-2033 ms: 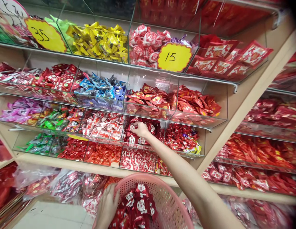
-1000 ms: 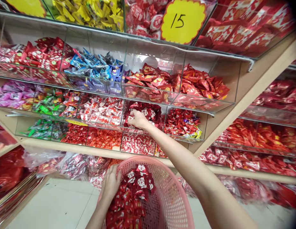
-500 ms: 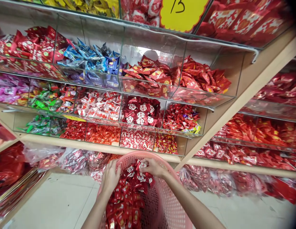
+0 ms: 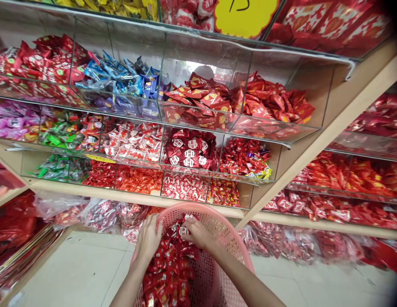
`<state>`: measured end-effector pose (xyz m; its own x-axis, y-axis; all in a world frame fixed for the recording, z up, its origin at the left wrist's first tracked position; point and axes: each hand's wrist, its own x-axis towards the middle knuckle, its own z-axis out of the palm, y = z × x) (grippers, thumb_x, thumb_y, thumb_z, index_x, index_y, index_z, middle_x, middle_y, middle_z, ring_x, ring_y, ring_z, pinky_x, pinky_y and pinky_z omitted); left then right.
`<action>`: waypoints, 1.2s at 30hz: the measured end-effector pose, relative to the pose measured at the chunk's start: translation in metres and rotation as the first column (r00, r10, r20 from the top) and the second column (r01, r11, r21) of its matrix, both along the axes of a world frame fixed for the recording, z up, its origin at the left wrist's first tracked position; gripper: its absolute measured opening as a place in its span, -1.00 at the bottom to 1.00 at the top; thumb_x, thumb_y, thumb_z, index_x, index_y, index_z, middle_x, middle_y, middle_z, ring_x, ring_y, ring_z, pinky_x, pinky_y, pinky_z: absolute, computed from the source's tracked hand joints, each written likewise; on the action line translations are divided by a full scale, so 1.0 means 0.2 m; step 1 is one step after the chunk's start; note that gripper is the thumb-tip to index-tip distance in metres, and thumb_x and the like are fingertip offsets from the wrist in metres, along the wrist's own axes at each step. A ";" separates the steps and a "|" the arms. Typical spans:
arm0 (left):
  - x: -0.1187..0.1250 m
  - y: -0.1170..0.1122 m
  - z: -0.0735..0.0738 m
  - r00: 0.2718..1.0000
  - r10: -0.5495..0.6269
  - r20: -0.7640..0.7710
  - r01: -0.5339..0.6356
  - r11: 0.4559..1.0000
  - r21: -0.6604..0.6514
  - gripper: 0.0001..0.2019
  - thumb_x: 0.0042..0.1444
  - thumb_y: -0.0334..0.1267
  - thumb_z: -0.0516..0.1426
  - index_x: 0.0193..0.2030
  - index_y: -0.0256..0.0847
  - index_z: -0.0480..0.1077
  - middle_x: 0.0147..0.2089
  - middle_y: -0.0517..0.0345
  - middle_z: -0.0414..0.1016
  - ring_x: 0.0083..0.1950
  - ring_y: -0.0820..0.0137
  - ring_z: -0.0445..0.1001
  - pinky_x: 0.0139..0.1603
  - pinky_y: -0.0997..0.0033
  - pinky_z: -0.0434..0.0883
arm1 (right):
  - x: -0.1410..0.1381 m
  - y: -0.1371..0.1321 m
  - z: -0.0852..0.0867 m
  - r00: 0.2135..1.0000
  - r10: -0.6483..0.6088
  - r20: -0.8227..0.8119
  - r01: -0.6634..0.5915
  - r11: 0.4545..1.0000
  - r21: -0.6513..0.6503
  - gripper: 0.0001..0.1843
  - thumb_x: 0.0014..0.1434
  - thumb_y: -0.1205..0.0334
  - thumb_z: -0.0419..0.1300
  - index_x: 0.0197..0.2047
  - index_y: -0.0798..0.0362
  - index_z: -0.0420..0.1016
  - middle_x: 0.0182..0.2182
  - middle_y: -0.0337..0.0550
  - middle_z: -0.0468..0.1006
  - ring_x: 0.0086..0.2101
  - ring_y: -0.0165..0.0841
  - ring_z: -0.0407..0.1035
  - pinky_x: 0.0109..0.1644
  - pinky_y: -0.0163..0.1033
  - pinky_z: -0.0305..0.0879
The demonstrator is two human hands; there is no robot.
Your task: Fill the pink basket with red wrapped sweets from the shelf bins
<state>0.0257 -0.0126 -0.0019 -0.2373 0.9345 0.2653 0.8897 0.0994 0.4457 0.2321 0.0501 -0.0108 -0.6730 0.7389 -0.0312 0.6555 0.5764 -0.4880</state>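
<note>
A pink plastic basket point(image 4: 232, 238) with a perforated wall stands below the shelves, partly filled with dark red wrapped candies point(image 4: 166, 273). My left hand point(image 4: 149, 238) is closed over the basket's left rim, thumb toward the inside. Inside the basket, my right hand point(image 4: 198, 232) has its fingers bent around dark red candy packets with white labels point(image 4: 182, 230) at the top of the pile. Its fingertips are partly hidden among the wrappers. Similar white-labelled packets point(image 4: 190, 151) fill a shelf bin straight ahead.
Clear-fronted shelf bins hold red packets point(image 4: 204, 100), blue packets point(image 4: 121, 74) and green-wrapped sweets point(image 4: 57, 166). A wooden divider point(image 4: 313, 149) slants down at the right. Bagged candies point(image 4: 102, 215) lie under the bottom shelf. A yellow price sign point(image 4: 246, 19) hangs at the top.
My right hand has moved left and slightly down within the basket, and fewer white labels show beside it. My left hand stays at the rim. The view has shifted slightly.
</note>
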 end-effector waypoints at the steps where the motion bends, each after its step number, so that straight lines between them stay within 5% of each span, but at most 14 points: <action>1: 0.00 0.00 0.00 1.000 0.000 -0.003 0.001 1.000 0.002 -0.63 0.23 -0.20 -0.14 0.07 -0.24 0.31 0.03 0.00 0.44 0.05 0.21 0.38 0.07 0.20 0.33 | 0.00 0.00 0.00 0.999 0.022 0.040 -0.025 0.998 0.057 -0.67 0.08 0.13 0.25 -0.10 0.06 0.42 -0.07 -0.02 0.46 -0.03 -0.21 0.31 0.03 -0.13 0.24; 6: 0.00 0.00 0.00 1.000 0.010 -0.023 -0.010 1.000 0.005 -0.63 0.24 -0.18 -0.14 0.07 -0.23 0.30 0.02 0.00 0.45 0.03 0.21 0.40 0.04 0.22 0.35 | -0.01 -0.01 0.05 0.987 0.039 0.153 -0.074 0.970 0.234 -0.63 0.16 0.09 0.16 0.02 0.04 0.36 -0.04 -0.01 0.42 -0.01 -0.16 0.27 0.04 -0.04 0.23; 11: 0.02 -0.01 0.01 0.997 0.004 -0.075 -0.003 1.000 0.015 -0.62 0.25 -0.19 -0.15 0.08 -0.24 0.31 0.11 -0.05 0.39 0.10 0.19 0.35 0.11 0.17 0.30 | 0.02 -0.02 0.04 0.981 0.118 0.156 -0.157 0.950 0.270 -0.58 0.13 0.07 0.19 0.05 -0.02 0.34 -0.04 -0.03 0.43 -0.01 -0.16 0.25 0.04 -0.05 0.20; 16: 0.10 0.02 0.02 0.940 -0.238 -0.243 0.161 0.941 -0.298 -0.60 0.25 -0.36 -0.21 0.15 -0.18 0.25 0.21 -0.04 0.31 0.08 0.28 0.41 0.04 0.28 0.35 | 0.06 -0.01 0.01 0.984 0.131 0.122 -0.156 0.960 0.231 -0.56 0.12 0.15 0.21 0.08 -0.07 0.32 -0.02 -0.09 0.44 0.02 -0.19 0.24 0.07 -0.07 0.19; 22: 0.16 0.12 -0.01 0.915 -0.302 -0.266 0.161 0.881 -0.445 -0.63 0.14 -0.52 -0.14 -0.02 -0.25 0.36 -0.04 -0.07 0.48 -0.17 0.31 0.54 -0.23 0.39 0.44 | 0.10 -0.02 0.01 0.990 0.133 0.042 -0.139 0.969 0.204 -0.56 0.15 0.13 0.18 0.10 -0.03 0.30 -0.01 -0.12 0.45 0.00 -0.22 0.26 0.08 -0.09 0.22; 31: 0.17 0.07 0.00 0.839 -0.465 -0.283 0.306 0.833 -0.461 -0.56 0.10 -0.59 -0.16 0.01 -0.24 0.34 0.15 -0.04 0.36 0.19 0.30 0.32 0.16 0.28 0.30 | 0.15 -0.04 -0.06 0.990 0.139 -0.006 -0.135 0.973 0.189 -0.57 0.15 0.18 0.19 0.10 -0.04 0.30 0.00 -0.12 0.46 0.01 -0.22 0.28 0.10 -0.07 0.21; 36: 0.16 0.07 -0.04 0.832 -0.490 -0.262 0.319 0.808 -0.496 -0.59 0.11 -0.56 -0.14 -0.04 -0.25 0.40 0.09 -0.06 0.42 0.09 0.30 0.41 0.10 0.29 0.35 | 0.14 -0.02 -0.07 0.991 0.128 -0.031 -0.120 0.975 0.189 -0.59 0.15 0.19 0.19 0.08 -0.03 0.32 -0.01 -0.13 0.47 0.01 -0.24 0.30 0.11 -0.09 0.22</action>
<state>0.0577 0.0018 -0.0101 0.2217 0.9581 -0.1813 0.9741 -0.2090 0.0866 0.2605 0.0464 -0.0255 -0.7574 0.6399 0.1297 0.5543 0.7351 -0.3903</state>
